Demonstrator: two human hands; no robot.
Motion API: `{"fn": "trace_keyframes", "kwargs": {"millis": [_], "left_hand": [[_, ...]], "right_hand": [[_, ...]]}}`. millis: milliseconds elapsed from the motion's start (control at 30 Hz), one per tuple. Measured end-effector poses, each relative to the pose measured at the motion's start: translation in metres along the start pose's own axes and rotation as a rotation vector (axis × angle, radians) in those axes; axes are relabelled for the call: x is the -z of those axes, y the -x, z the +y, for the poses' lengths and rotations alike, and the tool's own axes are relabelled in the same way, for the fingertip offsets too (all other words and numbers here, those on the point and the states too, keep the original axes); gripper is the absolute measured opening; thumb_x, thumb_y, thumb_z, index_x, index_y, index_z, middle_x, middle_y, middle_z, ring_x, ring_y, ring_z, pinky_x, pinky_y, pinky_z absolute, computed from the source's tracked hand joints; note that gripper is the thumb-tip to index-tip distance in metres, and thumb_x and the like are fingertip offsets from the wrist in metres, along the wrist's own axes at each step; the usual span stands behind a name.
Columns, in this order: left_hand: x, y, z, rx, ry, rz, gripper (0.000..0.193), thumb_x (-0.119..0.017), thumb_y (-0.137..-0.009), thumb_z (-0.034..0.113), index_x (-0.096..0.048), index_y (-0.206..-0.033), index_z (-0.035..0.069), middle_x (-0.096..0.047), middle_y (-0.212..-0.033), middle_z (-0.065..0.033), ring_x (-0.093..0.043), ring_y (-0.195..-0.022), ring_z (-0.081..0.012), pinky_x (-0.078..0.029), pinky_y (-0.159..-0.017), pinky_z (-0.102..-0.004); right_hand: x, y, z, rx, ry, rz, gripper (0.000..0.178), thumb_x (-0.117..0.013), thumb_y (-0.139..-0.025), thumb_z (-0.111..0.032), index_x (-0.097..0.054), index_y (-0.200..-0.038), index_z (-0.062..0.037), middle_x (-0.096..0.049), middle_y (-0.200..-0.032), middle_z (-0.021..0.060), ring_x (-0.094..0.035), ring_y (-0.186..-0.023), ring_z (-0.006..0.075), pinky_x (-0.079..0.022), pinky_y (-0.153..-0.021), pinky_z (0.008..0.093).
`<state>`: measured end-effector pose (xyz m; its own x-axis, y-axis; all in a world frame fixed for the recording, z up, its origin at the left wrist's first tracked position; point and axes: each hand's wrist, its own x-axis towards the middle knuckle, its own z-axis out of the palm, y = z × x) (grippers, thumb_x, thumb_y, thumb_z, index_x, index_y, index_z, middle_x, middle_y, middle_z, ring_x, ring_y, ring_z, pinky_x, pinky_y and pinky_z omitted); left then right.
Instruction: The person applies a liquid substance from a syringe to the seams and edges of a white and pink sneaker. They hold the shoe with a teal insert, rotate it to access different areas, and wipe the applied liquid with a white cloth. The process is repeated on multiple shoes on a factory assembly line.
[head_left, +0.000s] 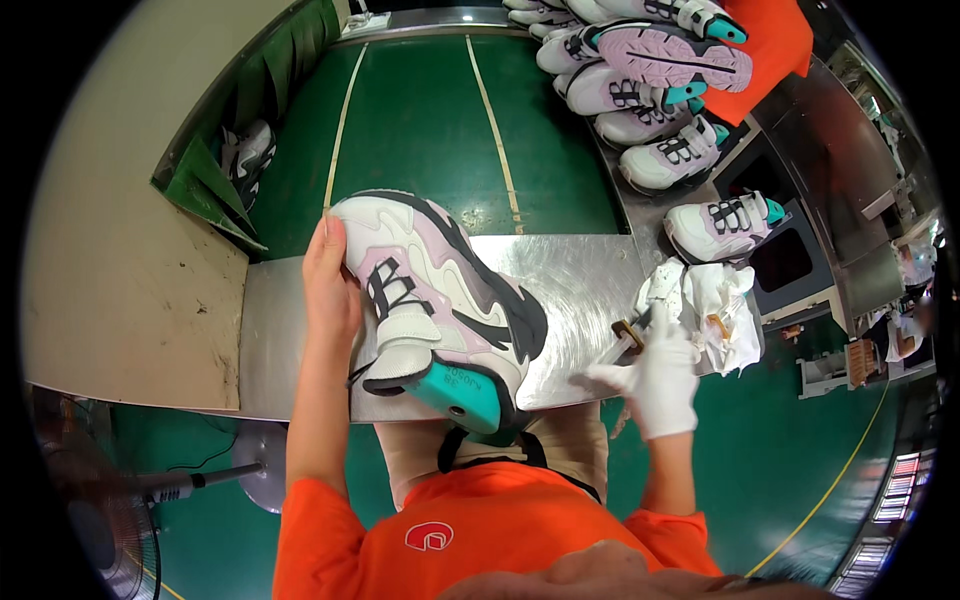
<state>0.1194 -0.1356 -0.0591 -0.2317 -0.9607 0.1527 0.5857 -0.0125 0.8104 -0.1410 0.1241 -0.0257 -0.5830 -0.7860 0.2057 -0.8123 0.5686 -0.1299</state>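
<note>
My bare left hand point(330, 275) is closed on the toe end of a white, pink and black sneaker point(440, 275), which is tilted on its side above the metal ledge. A teal shoe last point(455, 395) fills the shoe's opening, pointing toward me. My right hand point(660, 375), in a white glove, is over the ledge's right end, slightly blurred, with thumb and fingers apart. Beside its thumb is a small tool with a brown head point(627, 335); no grip on it shows. Crumpled white cloths point(722, 315) lie just past the right fingers.
Beyond the metal ledge point(290, 330) runs a green conveyor belt point(420, 120) with two pale lines. Several similar sneakers point(670, 160) are piled along its right side near an orange cloth point(770, 50). Another shoe point(248, 155) sits behind green flaps at left. A fan point(110, 520) stands lower left.
</note>
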Motion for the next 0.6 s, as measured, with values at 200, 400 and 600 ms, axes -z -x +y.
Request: {"fn": "trace_keyframes", "kwargs": {"millis": [200, 400, 600], "left_hand": [[-0.002, 0.003, -0.002, -0.012, -0.006, -0.009, 0.035, -0.052, -0.102, 0.028, -0.056, -0.123, -0.001, -0.062, -0.117, -0.0075, -0.058, -0.107, -0.0151, -0.044, -0.095, -0.0291], [-0.001, 0.002, 0.001, -0.023, 0.002, -0.031, 0.034, -0.051, -0.103, 0.026, -0.055, -0.123, 0.0, -0.062, -0.117, -0.0073, -0.057, -0.107, -0.0144, -0.044, -0.096, -0.0288], [-0.005, 0.004, 0.003, -0.039, -0.024, -0.012, 0.036, -0.051, -0.103, 0.027, -0.055, -0.124, -0.001, -0.062, -0.116, -0.007, -0.057, -0.106, -0.0143, -0.043, -0.095, -0.0285]], "right_hand": [[-0.025, 0.0, -0.008, -0.048, -0.044, -0.162, 0.099, -0.089, -0.053, -0.052, -0.048, -0.129, -0.0029, -0.059, -0.103, 0.0222, -0.059, -0.097, 0.0382, -0.052, -0.079, 0.0442], [-0.007, 0.009, 0.0, 0.056, -0.18, -0.285, 0.085, -0.089, -0.057, -0.037, -0.052, -0.126, -0.0033, -0.057, -0.112, 0.0206, -0.056, -0.104, 0.0373, -0.05, -0.086, 0.0432], [0.011, 0.023, 0.008, 0.158, -0.403, -0.084, 0.065, -0.083, -0.066, -0.023, -0.055, -0.122, -0.0049, -0.061, -0.111, 0.0157, -0.059, -0.104, 0.0339, -0.048, -0.091, 0.0409]]}}
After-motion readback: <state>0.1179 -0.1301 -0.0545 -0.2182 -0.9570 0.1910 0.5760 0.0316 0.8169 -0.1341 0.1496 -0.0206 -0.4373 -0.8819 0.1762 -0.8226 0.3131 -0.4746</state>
